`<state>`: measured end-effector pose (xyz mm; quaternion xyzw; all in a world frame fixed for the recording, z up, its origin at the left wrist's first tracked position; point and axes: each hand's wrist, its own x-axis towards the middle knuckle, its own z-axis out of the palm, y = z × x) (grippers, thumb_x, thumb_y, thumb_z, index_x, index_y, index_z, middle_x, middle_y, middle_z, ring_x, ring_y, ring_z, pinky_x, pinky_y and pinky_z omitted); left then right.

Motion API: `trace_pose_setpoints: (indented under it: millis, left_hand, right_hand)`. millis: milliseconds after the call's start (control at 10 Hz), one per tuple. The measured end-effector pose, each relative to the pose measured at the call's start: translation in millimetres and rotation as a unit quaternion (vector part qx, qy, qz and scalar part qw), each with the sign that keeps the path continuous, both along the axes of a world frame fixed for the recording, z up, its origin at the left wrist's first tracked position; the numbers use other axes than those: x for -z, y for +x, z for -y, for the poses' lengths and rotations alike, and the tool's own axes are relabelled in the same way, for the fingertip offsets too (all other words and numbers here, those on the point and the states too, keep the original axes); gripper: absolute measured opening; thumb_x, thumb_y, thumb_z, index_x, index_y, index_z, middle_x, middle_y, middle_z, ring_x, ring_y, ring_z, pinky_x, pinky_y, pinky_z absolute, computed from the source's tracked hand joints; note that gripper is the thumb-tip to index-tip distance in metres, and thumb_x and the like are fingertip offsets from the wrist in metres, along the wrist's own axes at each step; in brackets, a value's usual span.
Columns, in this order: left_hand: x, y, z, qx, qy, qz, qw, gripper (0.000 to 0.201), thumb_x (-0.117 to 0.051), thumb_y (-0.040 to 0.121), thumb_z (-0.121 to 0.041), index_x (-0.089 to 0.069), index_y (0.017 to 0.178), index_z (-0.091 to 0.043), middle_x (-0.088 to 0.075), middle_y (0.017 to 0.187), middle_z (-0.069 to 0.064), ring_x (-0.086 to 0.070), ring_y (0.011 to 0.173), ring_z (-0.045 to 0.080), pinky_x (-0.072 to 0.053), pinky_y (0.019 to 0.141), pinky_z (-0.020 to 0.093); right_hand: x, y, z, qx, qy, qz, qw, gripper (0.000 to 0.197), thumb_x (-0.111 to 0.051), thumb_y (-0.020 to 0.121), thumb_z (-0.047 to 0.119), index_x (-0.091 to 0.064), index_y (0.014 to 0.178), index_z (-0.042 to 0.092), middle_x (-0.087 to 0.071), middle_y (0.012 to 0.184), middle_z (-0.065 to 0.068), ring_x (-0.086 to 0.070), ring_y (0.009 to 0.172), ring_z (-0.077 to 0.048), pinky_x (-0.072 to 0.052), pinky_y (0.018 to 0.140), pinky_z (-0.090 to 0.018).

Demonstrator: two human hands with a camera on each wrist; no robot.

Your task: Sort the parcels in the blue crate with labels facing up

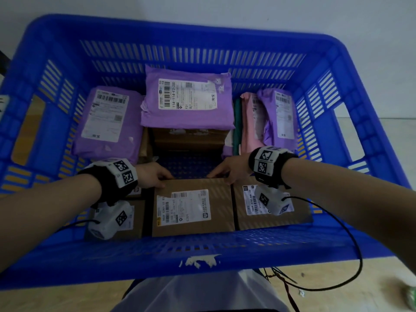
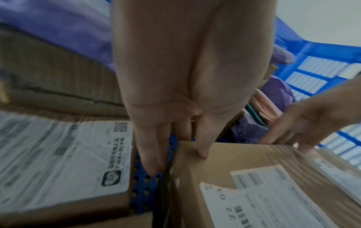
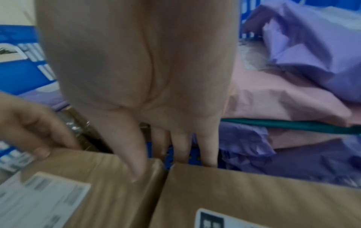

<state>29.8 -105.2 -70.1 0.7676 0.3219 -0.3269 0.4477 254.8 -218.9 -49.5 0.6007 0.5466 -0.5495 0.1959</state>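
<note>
Your left hand (image 1: 150,175) and right hand (image 1: 231,168) each pinch a far corner of the middle box (image 1: 192,207), thumbs on top, seemingly to seat it label-up in the blue crate's (image 1: 202,251) near row.

Left box (image 1: 117,219): mostly covered by the left wrist camera (image 1: 110,218) and forearm in the head view; label print blurred in the left wrist view.

Right box (image 1: 270,206): label partly hidden behind the right wrist camera (image 1: 273,202).

Far brown box (image 1: 189,137): only its near edge shows under the middle purple bag (image 1: 188,101).

Bags at far right (image 1: 265,122): packed on edge, lower parts hidden behind the right hand (image 1: 229,171); count unclear.

Fingertips of both hands dip behind the middle box (image 1: 192,207), out of sight.

Label text: mostly too small to read.

Crate (image 1: 202,251): near corners cut off by forearms.
</note>
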Motion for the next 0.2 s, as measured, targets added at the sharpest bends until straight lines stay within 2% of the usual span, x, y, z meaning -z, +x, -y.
trace_pose_setpoints:
  millis: [100, 200]
  left_hand:
    - [-1.6, 6.6, 0.8, 0.067, 0.044, -0.007, 0.997, 0.039, -0.054, 0.093, -0.008, -0.053, 0.131, -0.007, -0.057, 0.133, 0.008, -0.054, 0.122, 0.018, -0.04, 0.1, 0.023]
    - [-4.4, 10.4, -3.4, 0.078, 0.104, -0.002, 0.991, 0.043, -0.056, 0.093, -0.018, -0.05, 0.135, -0.01, -0.055, 0.135, 0.005, -0.053, 0.122, 0.018, -0.039, 0.1, 0.024]
  right_hand:
    - [5.8, -6.5, 2.2, -0.002, 0.027, 0.016, 1.0, 0.057, -0.049, 0.091, -0.002, -0.044, 0.141, 0.024, -0.05, 0.141, -0.004, -0.051, 0.125, -0.022, -0.042, 0.106, -0.036]
    - [7.4, -7.5, 2.5, 0.003, 0.069, 0.034, 0.997, 0.058, -0.05, 0.093, 0.001, -0.037, 0.145, 0.021, -0.046, 0.144, -0.007, -0.049, 0.127, -0.024, -0.042, 0.105, -0.035]
